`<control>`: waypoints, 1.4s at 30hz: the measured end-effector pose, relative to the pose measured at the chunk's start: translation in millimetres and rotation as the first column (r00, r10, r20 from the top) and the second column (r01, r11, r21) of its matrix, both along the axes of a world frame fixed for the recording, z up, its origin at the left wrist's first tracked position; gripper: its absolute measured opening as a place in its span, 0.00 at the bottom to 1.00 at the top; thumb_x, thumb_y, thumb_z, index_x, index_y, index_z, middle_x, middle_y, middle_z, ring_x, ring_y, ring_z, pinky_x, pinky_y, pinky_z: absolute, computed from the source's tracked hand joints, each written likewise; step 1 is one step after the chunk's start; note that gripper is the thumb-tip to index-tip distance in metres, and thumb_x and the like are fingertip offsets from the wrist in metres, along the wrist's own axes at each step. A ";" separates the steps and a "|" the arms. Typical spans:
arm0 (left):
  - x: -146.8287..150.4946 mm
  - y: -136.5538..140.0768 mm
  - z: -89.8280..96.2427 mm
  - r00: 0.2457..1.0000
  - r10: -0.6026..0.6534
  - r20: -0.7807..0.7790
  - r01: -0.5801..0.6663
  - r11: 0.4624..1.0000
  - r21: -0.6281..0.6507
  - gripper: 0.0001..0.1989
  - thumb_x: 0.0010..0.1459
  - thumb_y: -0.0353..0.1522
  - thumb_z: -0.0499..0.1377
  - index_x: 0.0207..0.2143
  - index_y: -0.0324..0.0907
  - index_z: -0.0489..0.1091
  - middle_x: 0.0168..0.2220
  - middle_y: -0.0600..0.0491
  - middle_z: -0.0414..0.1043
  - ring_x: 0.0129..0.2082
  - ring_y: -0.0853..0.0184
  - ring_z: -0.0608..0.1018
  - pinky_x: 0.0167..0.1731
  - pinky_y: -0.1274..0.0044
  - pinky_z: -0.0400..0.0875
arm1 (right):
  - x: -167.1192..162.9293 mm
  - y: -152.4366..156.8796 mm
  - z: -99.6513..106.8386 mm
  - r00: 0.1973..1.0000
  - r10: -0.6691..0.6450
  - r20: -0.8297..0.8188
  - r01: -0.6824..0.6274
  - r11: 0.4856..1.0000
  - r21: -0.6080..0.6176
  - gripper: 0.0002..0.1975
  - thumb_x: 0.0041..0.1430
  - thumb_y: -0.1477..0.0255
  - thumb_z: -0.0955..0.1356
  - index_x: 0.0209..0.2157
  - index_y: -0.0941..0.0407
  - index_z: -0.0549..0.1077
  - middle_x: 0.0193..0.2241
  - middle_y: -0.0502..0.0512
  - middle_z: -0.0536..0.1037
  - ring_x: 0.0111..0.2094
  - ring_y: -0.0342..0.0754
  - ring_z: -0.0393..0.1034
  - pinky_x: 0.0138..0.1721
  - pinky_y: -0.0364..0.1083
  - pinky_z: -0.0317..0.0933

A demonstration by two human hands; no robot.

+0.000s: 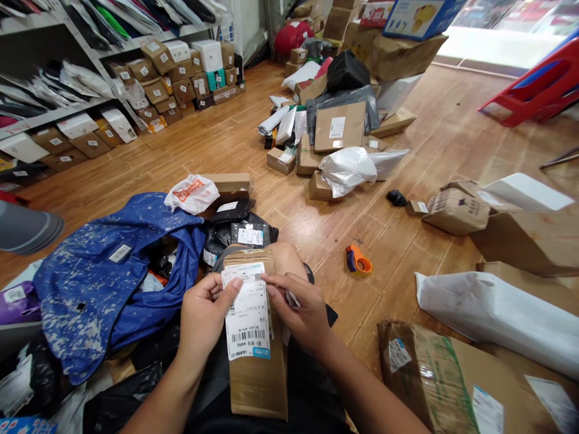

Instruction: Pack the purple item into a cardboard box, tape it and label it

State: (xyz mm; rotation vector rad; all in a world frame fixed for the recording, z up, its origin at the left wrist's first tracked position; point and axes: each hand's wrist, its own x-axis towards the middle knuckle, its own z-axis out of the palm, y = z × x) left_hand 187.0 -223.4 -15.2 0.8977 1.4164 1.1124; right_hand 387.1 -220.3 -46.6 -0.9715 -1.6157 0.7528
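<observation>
A narrow brown cardboard box [257,392] lies lengthwise on my lap, its far end near my knees. On its top face is a white shipping label [246,316] with a barcode and a blue corner. My left hand [205,310] is closed at the label's upper left, thumb pressed on the paper and fingers curled under. My right hand [298,304] pinches the label's upper right edge, and a small bit of white paper shows between its fingers. Another label edge shows beneath on the right. How firmly the label sticks to the box is hidden.
To the left lies a blue sack [122,265] with parcels inside. An orange tape dispenser [359,259] rests on the wooden floor. Parcels are piled ahead [339,126], and large cardboard packages [429,374] lie at the right. Shelves [58,108] line the far left.
</observation>
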 end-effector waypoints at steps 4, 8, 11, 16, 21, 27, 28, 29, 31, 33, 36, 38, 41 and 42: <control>0.1 0.0 -0.5 1.000 0.002 0.003 -0.002 1.000 -0.002 0.21 0.55 0.47 0.76 0.35 0.38 0.81 0.31 0.49 0.84 0.28 0.65 0.82 0.28 0.79 0.77 | -0.2 0.1 0.4 1.000 -0.002 0.000 0.002 1.000 -0.005 0.14 0.72 0.77 0.70 0.55 0.53 0.82 0.32 0.49 0.81 0.29 0.43 0.73 0.31 0.43 0.66; 0.8 -0.9 0.8 1.000 0.013 0.006 -0.013 1.000 -0.004 0.21 0.55 0.47 0.76 0.35 0.38 0.82 0.32 0.49 0.84 0.28 0.65 0.83 0.29 0.78 0.77 | -0.6 -0.1 0.0 1.000 -0.008 0.000 0.008 1.000 -0.007 0.13 0.72 0.77 0.70 0.54 0.53 0.82 0.33 0.50 0.82 0.30 0.43 0.74 0.32 0.43 0.67; 1.2 -1.2 1.3 1.000 0.019 0.009 -0.019 1.000 -0.001 0.21 0.55 0.47 0.76 0.35 0.38 0.82 0.32 0.48 0.84 0.29 0.64 0.83 0.30 0.78 0.78 | -0.8 -0.2 -0.5 1.000 -0.016 0.007 0.016 1.000 -0.016 0.13 0.72 0.76 0.70 0.54 0.53 0.82 0.36 0.52 0.84 0.30 0.43 0.75 0.33 0.43 0.69; 1.8 -0.8 1.1 1.000 0.016 0.007 -0.016 1.000 -0.002 0.22 0.54 0.48 0.76 0.36 0.38 0.82 0.31 0.49 0.84 0.29 0.63 0.83 0.29 0.77 0.78 | -0.9 -0.5 0.3 1.000 -0.020 0.011 0.020 0.999 -0.040 0.12 0.73 0.74 0.69 0.54 0.52 0.82 0.38 0.53 0.86 0.32 0.45 0.77 0.34 0.45 0.72; 1.8 -0.7 2.0 1.000 0.015 -0.003 -0.015 1.000 0.001 0.21 0.54 0.48 0.76 0.36 0.38 0.82 0.32 0.49 0.84 0.29 0.63 0.83 0.29 0.78 0.78 | -0.9 -0.4 -0.5 1.000 -0.010 0.006 0.010 0.999 -0.049 0.13 0.73 0.75 0.69 0.54 0.51 0.82 0.41 0.53 0.86 0.35 0.46 0.81 0.37 0.45 0.74; 1.8 0.0 2.5 1.000 0.005 -0.031 -0.004 1.000 0.004 0.22 0.54 0.49 0.76 0.34 0.38 0.81 0.30 0.49 0.83 0.27 0.64 0.82 0.27 0.78 0.76 | 2.7 4.8 2.2 0.997 0.034 0.064 -0.032 0.999 -0.034 0.18 0.74 0.76 0.67 0.60 0.52 0.79 0.50 0.56 0.87 0.47 0.49 0.84 0.47 0.47 0.77; 2.0 0.1 2.2 1.000 0.004 -0.030 -0.004 1.000 0.008 0.22 0.53 0.49 0.76 0.33 0.38 0.81 0.29 0.49 0.83 0.27 0.65 0.82 0.27 0.78 0.76 | 3.6 6.3 3.7 0.994 0.045 0.097 -0.042 0.999 -0.027 0.19 0.73 0.77 0.66 0.61 0.52 0.78 0.52 0.57 0.86 0.48 0.50 0.84 0.48 0.48 0.77; 2.3 0.2 1.8 1.000 0.005 -0.027 -0.004 1.000 0.012 0.22 0.54 0.49 0.76 0.33 0.39 0.81 0.29 0.50 0.83 0.27 0.65 0.81 0.27 0.79 0.76 | 4.5 7.9 5.2 0.990 0.053 0.134 -0.051 0.999 -0.017 0.21 0.73 0.78 0.65 0.62 0.53 0.77 0.52 0.57 0.86 0.48 0.50 0.84 0.48 0.48 0.77; 2.6 0.2 1.3 1.000 0.005 -0.019 -0.005 1.000 0.019 0.22 0.54 0.49 0.76 0.33 0.39 0.81 0.29 0.50 0.83 0.27 0.65 0.82 0.28 0.79 0.76 | 6.0 10.6 7.8 0.976 0.055 0.210 -0.059 0.998 0.013 0.23 0.71 0.79 0.64 0.63 0.55 0.77 0.51 0.58 0.87 0.45 0.50 0.85 0.47 0.49 0.77; 1.9 0.1 1.8 1.000 -0.002 -0.020 0.003 1.000 0.018 0.22 0.55 0.49 0.75 0.34 0.39 0.82 0.30 0.50 0.83 0.29 0.64 0.82 0.29 0.78 0.77 | 6.8 12.4 8.8 0.963 0.036 0.268 -0.050 0.998 0.046 0.23 0.71 0.78 0.64 0.63 0.55 0.77 0.45 0.56 0.88 0.39 0.49 0.84 0.43 0.49 0.77; -1.7 0.3 5.1 0.998 -0.034 -0.054 0.034 0.999 0.002 0.22 0.56 0.50 0.74 0.35 0.39 0.83 0.28 0.50 0.82 0.26 0.65 0.81 0.26 0.79 0.75 | 7.1 13.2 7.4 0.949 -0.004 0.315 -0.022 0.997 0.078 0.23 0.71 0.78 0.64 0.62 0.54 0.78 0.38 0.54 0.87 0.33 0.47 0.81 0.39 0.48 0.75; -5.6 0.8 8.2 0.993 -0.073 -0.095 0.073 0.997 -0.001 0.23 0.58 0.51 0.72 0.36 0.39 0.84 0.24 0.52 0.80 0.21 0.67 0.77 0.21 0.80 0.71 | 6.9 13.0 5.7 0.946 -0.016 0.325 -0.013 0.996 0.088 0.23 0.71 0.78 0.64 0.63 0.53 0.78 0.37 0.53 0.87 0.32 0.47 0.80 0.38 0.48 0.74; -11.2 2.0 12.5 0.982 -0.131 -0.136 0.134 0.991 0.010 0.23 0.60 0.51 0.70 0.38 0.39 0.85 0.22 0.53 0.78 0.18 0.69 0.74 0.19 0.80 0.68 | 6.4 12.9 3.7 0.947 -0.022 0.320 -0.009 0.995 0.096 0.23 0.71 0.78 0.64 0.62 0.53 0.78 0.38 0.54 0.87 0.34 0.48 0.81 0.39 0.49 0.75; -12.7 2.5 13.5 0.979 -0.147 -0.143 0.150 0.989 0.011 0.23 0.61 0.51 0.70 0.38 0.39 0.85 0.22 0.53 0.78 0.18 0.69 0.74 0.20 0.80 0.68 | 6.3 12.9 3.5 0.948 -0.025 0.319 -0.006 0.995 0.096 0.22 0.71 0.78 0.64 0.62 0.54 0.78 0.38 0.54 0.87 0.34 0.48 0.81 0.40 0.49 0.75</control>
